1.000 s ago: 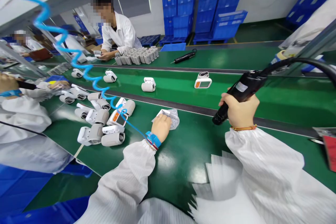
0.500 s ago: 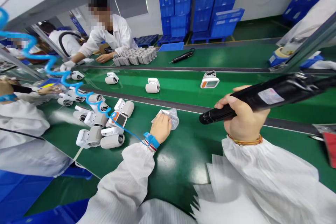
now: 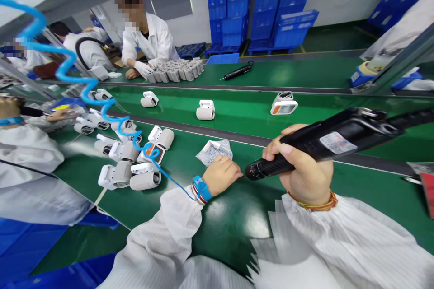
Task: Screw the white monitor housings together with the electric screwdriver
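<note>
My right hand [image 3: 305, 169] is wrapped round a black electric screwdriver [image 3: 325, 142] that lies nearly level, its tip pointing left. My left hand [image 3: 222, 174], with a blue wrist strap [image 3: 202, 188] and coiled blue cord [image 3: 84, 86], has its fingers pinched together right at the screwdriver's tip. What the pinch holds is too small to make out. A small clear bag of screws [image 3: 214, 150] lies on the green bench just beyond the left hand.
Several white and grey devices [image 3: 129, 158] are heaped at the left. More devices [image 3: 205, 110] ride the green conveyor, one with an orange face [image 3: 284, 104]. A person in white [image 3: 149, 43] works opposite beside rows of grey parts [image 3: 176, 72]. Another black screwdriver [image 3: 239, 71] lies beyond. Blue crates [image 3: 264, 9] stand behind.
My left hand has left the screw bag and come back to the screwdriver's tip. My right hand has lowered the screwdriver toward it. The devices on the conveyor have drifted right.
</note>
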Tool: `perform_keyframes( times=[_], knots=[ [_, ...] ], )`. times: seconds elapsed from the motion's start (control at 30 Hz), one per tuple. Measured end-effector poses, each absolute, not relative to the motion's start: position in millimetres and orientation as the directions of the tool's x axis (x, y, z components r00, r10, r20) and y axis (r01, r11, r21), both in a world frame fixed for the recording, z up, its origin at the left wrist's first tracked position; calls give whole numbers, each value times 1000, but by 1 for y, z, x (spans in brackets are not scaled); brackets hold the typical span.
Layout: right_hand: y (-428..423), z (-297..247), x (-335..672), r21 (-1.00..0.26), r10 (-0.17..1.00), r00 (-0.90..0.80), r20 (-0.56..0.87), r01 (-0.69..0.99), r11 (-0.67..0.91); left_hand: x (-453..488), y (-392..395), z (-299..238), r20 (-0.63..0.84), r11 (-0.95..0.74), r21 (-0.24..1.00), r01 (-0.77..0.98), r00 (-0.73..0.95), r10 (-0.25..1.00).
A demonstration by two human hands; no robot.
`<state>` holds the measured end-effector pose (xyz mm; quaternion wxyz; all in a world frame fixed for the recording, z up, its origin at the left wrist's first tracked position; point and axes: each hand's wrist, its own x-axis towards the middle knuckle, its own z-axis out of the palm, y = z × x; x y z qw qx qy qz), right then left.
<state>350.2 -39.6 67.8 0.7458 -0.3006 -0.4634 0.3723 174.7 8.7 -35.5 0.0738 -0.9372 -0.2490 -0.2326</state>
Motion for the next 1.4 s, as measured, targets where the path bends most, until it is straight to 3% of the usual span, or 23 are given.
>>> perform_keyframes(
  times=[0.2,0.63,0.93,1.13,1.3,1.4],
  knots=[
    [-39,69,351,-790,831,312,460,-284,544,175,8,-35,357,-893,24,449,831,427],
    [-41,69,348,-793,832,289,474,-271,546,179,5,-41,435,-892,62,448,792,428],
    [-45,79,359,-757,779,307,546,-218,616,184,8,-27,494,-843,268,467,684,537],
    [-48,108,382,-696,671,517,532,-185,694,186,82,14,502,-664,167,729,517,693],
    [-52,123,395,-637,597,623,506,-197,745,206,166,21,290,-510,39,859,479,828],
    [-55,125,399,-634,578,614,537,-158,757,224,193,15,167,-485,25,874,474,864]
  ],
)
